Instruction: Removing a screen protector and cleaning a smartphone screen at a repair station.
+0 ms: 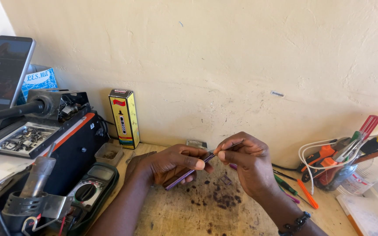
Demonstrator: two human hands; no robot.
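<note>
My left hand (171,164) grips a thin purple phone (184,175) edge-on, tilted up to the right, over a stained wooden bench (189,214). My right hand (248,164) pinches a thin metal tool (230,146) whose tip meets the upper end of the phone. Both hands are close together at the middle of the view. A dark bracelet (297,223) is on my right wrist.
A multimeter (90,190), a soldering iron stand (31,196) and a black station with a tray of small parts (27,139) fill the left. A yellow box (124,117) stands by the wall. A jar of screwdrivers and pliers (342,161) sits right, loose tools (305,192) beside it.
</note>
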